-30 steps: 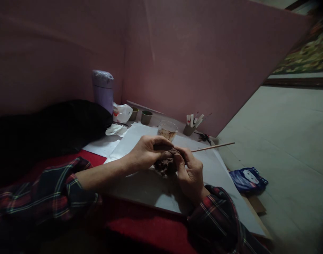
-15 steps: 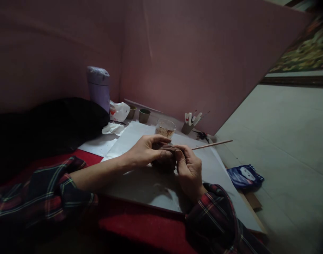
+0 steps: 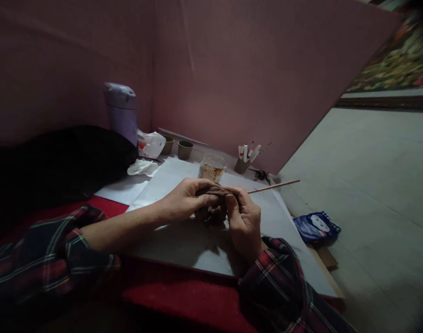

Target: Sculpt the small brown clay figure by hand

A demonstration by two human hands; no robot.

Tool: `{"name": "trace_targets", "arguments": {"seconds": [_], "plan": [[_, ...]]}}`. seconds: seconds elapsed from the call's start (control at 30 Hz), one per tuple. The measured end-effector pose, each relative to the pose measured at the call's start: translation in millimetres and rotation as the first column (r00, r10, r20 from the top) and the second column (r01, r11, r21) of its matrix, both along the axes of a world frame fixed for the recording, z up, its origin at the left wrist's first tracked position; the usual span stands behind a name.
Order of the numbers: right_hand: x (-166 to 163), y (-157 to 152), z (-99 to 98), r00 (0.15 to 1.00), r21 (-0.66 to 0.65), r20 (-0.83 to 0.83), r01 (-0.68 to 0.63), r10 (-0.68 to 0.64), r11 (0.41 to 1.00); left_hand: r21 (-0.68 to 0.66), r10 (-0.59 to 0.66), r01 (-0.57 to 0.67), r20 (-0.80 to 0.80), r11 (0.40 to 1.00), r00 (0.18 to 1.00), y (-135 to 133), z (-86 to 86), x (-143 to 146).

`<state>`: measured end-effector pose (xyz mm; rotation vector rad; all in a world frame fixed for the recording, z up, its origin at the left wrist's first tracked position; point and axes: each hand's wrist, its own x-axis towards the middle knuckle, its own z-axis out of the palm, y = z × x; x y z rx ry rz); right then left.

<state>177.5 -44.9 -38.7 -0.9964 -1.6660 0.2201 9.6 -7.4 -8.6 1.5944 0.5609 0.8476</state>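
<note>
A dark brown lump of clay (image 3: 211,215) with an uneven surface is between my two hands, low over the white board (image 3: 173,247). My left hand (image 3: 188,199) wraps its left side, thumb pressed across the front and fingers over the top. My right hand (image 3: 244,217) grips the right edge, thumb in front and fingers behind. Both hands are closed on the clay, and its far side is hidden. A thin brown stick (image 3: 277,186) extends rightward from behind my right hand; whether that hand touches it I cannot tell. Just beyond the clay stands a clear glass (image 3: 213,167) with brown smears.
Along the back stand two small cups (image 3: 185,150), a plastic bag (image 3: 150,144), a purple bottle (image 3: 121,111) and a pen holder (image 3: 242,165) with pens. Crumpled tissue (image 3: 142,167) and a black cloth-like heap (image 3: 65,166) lie left. A blue packet (image 3: 317,227) is at the right.
The whole view has shifted slightly, so everything sits a little further left and up. Both hands keep their hold on the clay; its lower front now looks more uneven.
</note>
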Motion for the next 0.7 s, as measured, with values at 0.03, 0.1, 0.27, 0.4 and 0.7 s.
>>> {"name": "trace_targets", "arguments": {"seconds": [0.03, 0.1, 0.27, 0.4, 0.7], "plan": [[0.0, 0.2, 0.3, 1.0, -0.002, 0.005, -0.008, 0.008, 1.0, 0.009, 0.004, -0.004, -0.002, 1.0, 1.0, -0.4, 0.5, 0.4], [-0.2, 0.3, 0.9, 1.0, 0.0, 0.013, -0.021, 0.021, 1.0, 0.029, 0.024, -0.024, -0.007, 0.999, 1.0, -1.3, 1.5, 1.1], [-2.2, -1.7, 1.3, 0.999, 0.023, 0.023, -0.028, 0.027, 0.999, 0.08, 0.1, -0.1, 0.005, 0.992, 0.995, -3.4, 2.4, 1.0], [-3.0, -3.9, 1.1, 0.999, 0.049, 0.047, -0.011, 0.008, 0.999, 0.12, 0.124, -0.125, 0.022, 0.985, 0.992, -5.5, 3.5, 0.8], [-1.4, -1.2, 3.2, 0.998, 0.054, 0.058, -0.028, 0.025, 0.998, 0.097, 0.097, -0.089, -0.081, 0.991, 0.992, -1.0, 1.0, 2.3]]}}
